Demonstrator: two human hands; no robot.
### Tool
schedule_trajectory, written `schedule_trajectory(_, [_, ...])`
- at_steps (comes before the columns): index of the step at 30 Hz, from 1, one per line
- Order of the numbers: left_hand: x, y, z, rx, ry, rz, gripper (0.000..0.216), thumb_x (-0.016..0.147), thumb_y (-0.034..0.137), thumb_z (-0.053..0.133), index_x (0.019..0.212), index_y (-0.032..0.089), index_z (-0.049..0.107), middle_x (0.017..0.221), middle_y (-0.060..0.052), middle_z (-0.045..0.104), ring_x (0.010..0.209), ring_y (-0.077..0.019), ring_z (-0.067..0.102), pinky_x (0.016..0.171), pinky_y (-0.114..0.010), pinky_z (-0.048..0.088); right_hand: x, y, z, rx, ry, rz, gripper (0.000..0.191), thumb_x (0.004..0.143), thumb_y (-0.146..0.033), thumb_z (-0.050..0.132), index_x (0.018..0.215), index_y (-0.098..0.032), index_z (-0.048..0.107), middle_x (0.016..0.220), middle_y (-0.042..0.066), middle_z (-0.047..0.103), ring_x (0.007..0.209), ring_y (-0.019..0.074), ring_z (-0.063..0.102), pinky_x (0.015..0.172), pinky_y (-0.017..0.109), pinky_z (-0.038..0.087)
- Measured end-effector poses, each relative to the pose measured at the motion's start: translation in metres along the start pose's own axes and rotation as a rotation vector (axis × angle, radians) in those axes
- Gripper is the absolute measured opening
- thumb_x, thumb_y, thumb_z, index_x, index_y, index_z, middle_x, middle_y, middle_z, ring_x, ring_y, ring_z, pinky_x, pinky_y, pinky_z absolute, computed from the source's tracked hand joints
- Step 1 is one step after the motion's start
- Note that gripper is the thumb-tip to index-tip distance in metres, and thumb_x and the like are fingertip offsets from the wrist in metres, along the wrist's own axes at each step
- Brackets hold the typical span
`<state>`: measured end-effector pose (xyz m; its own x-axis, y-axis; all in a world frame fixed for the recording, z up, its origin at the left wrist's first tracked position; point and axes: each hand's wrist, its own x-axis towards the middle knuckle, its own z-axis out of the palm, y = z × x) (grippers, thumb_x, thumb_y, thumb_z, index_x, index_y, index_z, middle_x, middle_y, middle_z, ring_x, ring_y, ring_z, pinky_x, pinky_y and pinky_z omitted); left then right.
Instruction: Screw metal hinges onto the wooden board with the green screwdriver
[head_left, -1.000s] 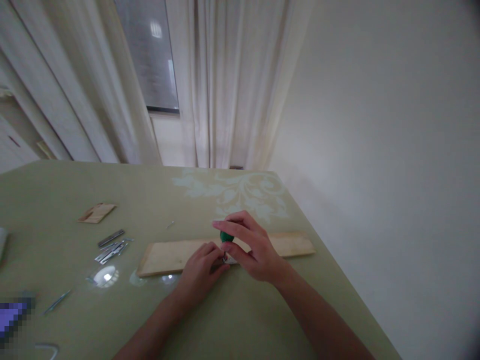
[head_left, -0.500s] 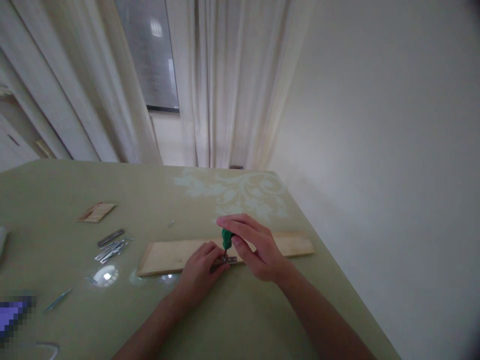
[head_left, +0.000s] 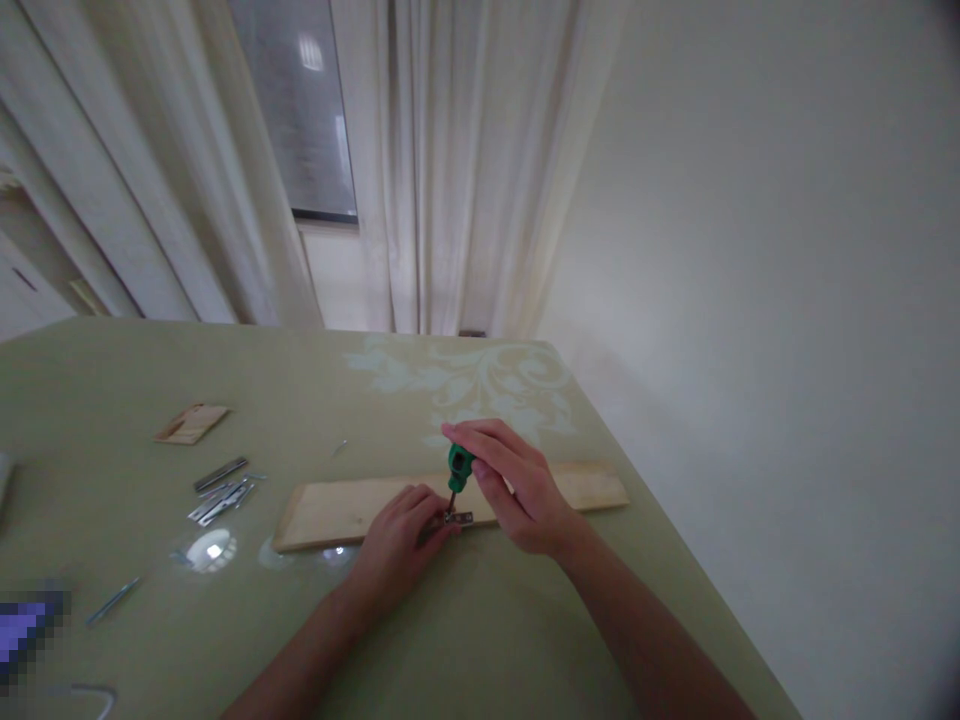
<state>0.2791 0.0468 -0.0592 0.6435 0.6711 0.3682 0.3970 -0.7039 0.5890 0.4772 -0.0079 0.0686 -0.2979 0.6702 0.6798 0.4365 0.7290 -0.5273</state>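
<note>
A pale wooden board (head_left: 330, 508) lies flat across the table. On its near edge sits a small metal plate with holes (head_left: 464, 518), perhaps a hinge; part of it is under my fingers. My left hand (head_left: 405, 530) grips the plate's left end, thumb and fingertips closed on it against the board. My right hand (head_left: 517, 485) has its thumb and fingers closed around the green handle of a screwdriver (head_left: 458, 464). The screwdriver leans with its top to the right, and its tip meets the plate beside my left fingertips. Any screw under the tip is too small to make out.
Several metal plates (head_left: 219, 500) lie left of the board, with a dark metal strip (head_left: 220, 474) behind them. Farther back is a small wood piece (head_left: 192, 424). A thin rod-like tool (head_left: 114, 600) lies nearer me. The table's right edge runs beside a wall (head_left: 787, 300).
My right hand has risen slightly and shifted right. The screwdriver, more upright before, now tilts to the right. My left hand and the board have stayed nearly in place.
</note>
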Motion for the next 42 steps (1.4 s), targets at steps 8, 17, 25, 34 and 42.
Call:
schedule_trajectory(8, [0.001,-0.001,0.001,-0.011,0.03,0.032,0.018,0.105,0.033,0.057,0.094,0.022,0.066,0.093,-0.004,0.068,0.088,-0.0211,0.061,0.079,-0.032,0.048,0.001,0.0,-0.001,-0.016,0.017,-0.046,0.042,0.103,-0.014,0.055,0.143,-0.027,0.06,0.127,0.009,0.068,0.118,0.0195,0.063,0.102,0.038,0.055])
schedule_trajectory(17, [0.0,-0.002,0.001,-0.041,0.027,-0.004,0.02,0.104,0.033,0.058,0.091,0.022,0.069,0.092,-0.004,0.067,0.09,-0.0207,0.063,0.081,-0.032,0.05,0.001,-0.002,0.005,0.059,0.184,0.034,0.032,0.105,-0.021,0.056,0.135,-0.03,0.062,0.122,0.007,0.067,0.115,0.0202,0.064,0.1,0.041,0.056])
schedule_trajectory(25, [0.002,0.0,0.001,-0.042,0.015,-0.044,0.018,0.103,0.034,0.059,0.097,0.022,0.072,0.095,-0.006,0.071,0.091,-0.022,0.066,0.082,-0.034,0.053,-0.004,-0.04,-0.031,0.123,0.348,0.278,0.028,0.112,-0.028,0.032,0.13,-0.027,0.053,0.108,0.005,0.06,0.089,0.0163,0.065,0.076,0.033,0.06])
schedule_trajectory(34, [0.002,0.001,0.001,-0.029,0.028,-0.024,0.014,0.101,0.032,0.061,0.102,0.023,0.072,0.093,-0.005,0.071,0.09,-0.0225,0.067,0.081,-0.035,0.054,-0.059,0.007,0.007,-0.701,-0.437,0.488,0.024,0.099,-0.04,0.061,0.113,-0.021,0.062,0.113,0.01,0.061,0.093,0.0228,0.063,0.073,0.033,0.051])
schedule_trajectory(42, [0.001,0.002,-0.002,-0.001,-0.024,-0.026,0.011,0.09,0.026,0.075,0.1,0.024,0.073,0.102,-0.005,0.071,0.097,-0.0239,0.066,0.086,-0.036,0.054,-0.073,0.03,0.026,-0.793,-0.538,0.461,0.016,0.1,-0.036,0.065,0.11,-0.023,0.063,0.114,0.008,0.062,0.099,0.0232,0.065,0.071,0.029,0.052])
